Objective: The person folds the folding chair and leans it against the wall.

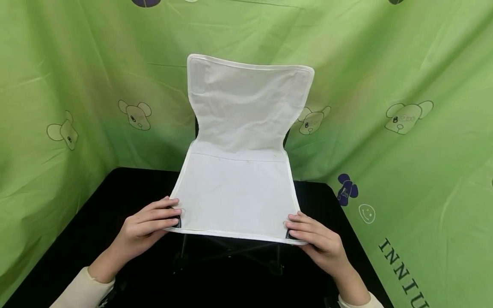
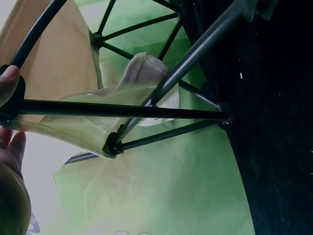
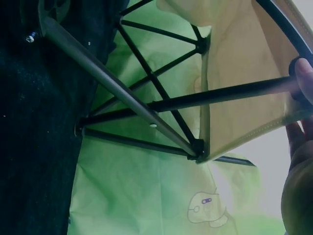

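A white fabric folding chair [image 1: 235, 192] stands unfolded in the middle of the head view, its backrest [image 1: 246, 102] upright at the far side. At the seat's front left corner my left hand [image 1: 142, 226] grips the edge, fingers over the top and thumb below. My right hand [image 1: 319, 239] holds the front right corner in the same way. Black corner pieces show beside the fingers of both hands. From beneath, the left wrist view shows a black frame tube [image 2: 122, 108] running to the held corner. Crossing black tubes [image 3: 225, 93] also appear in the right wrist view.
The chair stands on a black-covered table [image 1: 135, 184]. Green cloth [image 1: 423, 68] printed with cartoon animal heads and lettering surrounds the table at the back and both sides, close behind the backrest.
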`<action>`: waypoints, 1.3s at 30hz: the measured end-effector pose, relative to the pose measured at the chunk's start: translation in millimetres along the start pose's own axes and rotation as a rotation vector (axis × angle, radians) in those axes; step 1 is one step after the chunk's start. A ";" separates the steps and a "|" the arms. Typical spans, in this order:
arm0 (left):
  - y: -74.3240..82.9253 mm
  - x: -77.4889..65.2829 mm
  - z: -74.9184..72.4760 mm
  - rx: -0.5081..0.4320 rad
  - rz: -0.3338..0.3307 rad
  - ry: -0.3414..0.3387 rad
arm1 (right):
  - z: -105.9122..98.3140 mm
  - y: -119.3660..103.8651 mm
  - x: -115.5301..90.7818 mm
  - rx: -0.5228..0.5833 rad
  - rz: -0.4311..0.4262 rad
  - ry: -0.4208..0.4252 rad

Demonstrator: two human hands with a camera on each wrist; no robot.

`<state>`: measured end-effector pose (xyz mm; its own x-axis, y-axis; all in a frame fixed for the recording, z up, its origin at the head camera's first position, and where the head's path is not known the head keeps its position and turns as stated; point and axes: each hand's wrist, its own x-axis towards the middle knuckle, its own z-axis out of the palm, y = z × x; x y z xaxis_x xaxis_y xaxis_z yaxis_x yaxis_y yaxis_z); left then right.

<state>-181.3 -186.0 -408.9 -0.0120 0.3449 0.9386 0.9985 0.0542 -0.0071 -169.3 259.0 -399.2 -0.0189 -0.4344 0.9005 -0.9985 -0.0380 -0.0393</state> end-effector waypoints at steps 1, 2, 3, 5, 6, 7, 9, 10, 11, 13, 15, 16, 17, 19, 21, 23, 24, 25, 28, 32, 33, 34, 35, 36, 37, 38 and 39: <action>-0.1 -0.1 0.5 -0.003 0.005 0.005 | 0.9 -0.5 -0.2 -0.011 -0.008 0.015; -0.2 -0.1 1.1 -0.007 0.007 0.008 | 1.6 -1.1 -0.3 -0.025 -0.019 0.030; -0.3 0.0 1.8 -0.011 0.010 0.013 | 2.2 -1.8 -0.3 -0.041 -0.029 0.045; -0.5 -0.2 3.2 -0.011 0.017 0.026 | 3.7 -2.9 -0.5 -0.076 -0.049 0.072; -0.5 -0.2 3.8 -0.011 0.021 0.032 | 4.4 -3.2 -1.1 -0.096 -0.060 0.085; -0.4 -0.1 4.1 -0.007 0.024 0.034 | 4.8 -3.3 -1.8 -0.114 -0.068 0.096; 0.0 0.4 4.2 0.006 0.036 0.040 | 6.1 -2.2 -3.6 -0.139 -0.083 0.113; 0.2 0.9 4.2 0.018 0.045 0.041 | 6.9 -1.3 -4.6 -0.147 -0.091 0.122; 0.4 1.7 3.9 0.028 0.054 0.042 | 7.5 -0.1 -5.6 -0.152 -0.098 0.129; 0.4 3.8 3.8 0.054 0.073 0.041 | 8.7 1.8 -5.9 -0.163 -0.112 0.143; 0.2 6.1 4.0 0.080 0.091 0.043 | 9.7 3.1 -5.0 -0.176 -0.128 0.153; 0.2 7.2 4.1 0.094 0.100 0.043 | 10.2 3.5 -4.2 -0.185 -0.137 0.157; 0.3 8.2 4.1 0.104 0.107 0.044 | 10.6 3.7 -3.1 -0.195 -0.145 0.160; 0.4 10.3 4.3 0.127 0.116 0.043 | 11.3 3.4 -0.9 -0.220 -0.156 0.160; 0.5 12.4 4.3 0.151 0.119 0.043 | 12.3 3.5 1.4 -0.245 -0.167 0.158; 0.7 14.3 4.3 0.172 0.119 0.042 | 13.2 3.8 3.3 -0.267 -0.172 0.158; 0.7 15.2 4.5 0.183 0.118 0.043 | 13.8 4.0 4.0 -0.276 -0.174 0.160; 0.7 16.2 4.8 0.191 0.119 0.045 | 14.1 4.3 4.7 -0.284 -0.177 0.162; 0.6 18.7 6.1 0.207 0.129 0.056 | 15.1 5.8 6.8 -0.297 -0.188 0.177; -0.5 21.6 7.8 0.230 0.137 0.079 | 16.2 8.6 10.4 -0.301 -0.196 0.196; -1.0 22.2 8.1 0.235 0.136 0.085 | 16.4 9.2 11.3 -0.300 -0.197 0.199; -1.5 22.9 8.5 0.239 0.134 0.088 | 16.6 9.8 12.3 -0.302 -0.198 0.203; -2.1 23.6 9.0 0.240 0.135 0.092 | 16.7 10.4 13.2 -0.303 -0.198 0.207; -2.6 24.2 9.3 0.244 0.134 0.093 | 16.8 11.0 14.2 -0.306 -0.199 0.210; -3.1 24.9 9.6 0.243 0.133 0.096 | 16.8 11.6 15.1 -0.309 -0.199 0.214; -3.8 25.6 9.9 0.244 0.131 0.096 | 16.7 12.3 16.1 -0.312 -0.200 0.218; -4.4 26.4 10.1 0.244 0.127 0.094 | 16.4 12.9 17.1 -0.315 -0.199 0.220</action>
<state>-186.6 -167.7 -387.6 0.1282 0.2759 0.9526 0.9493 0.2440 -0.1984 -181.7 236.3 -391.4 0.1988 -0.2425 0.9496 -0.9500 0.1903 0.2475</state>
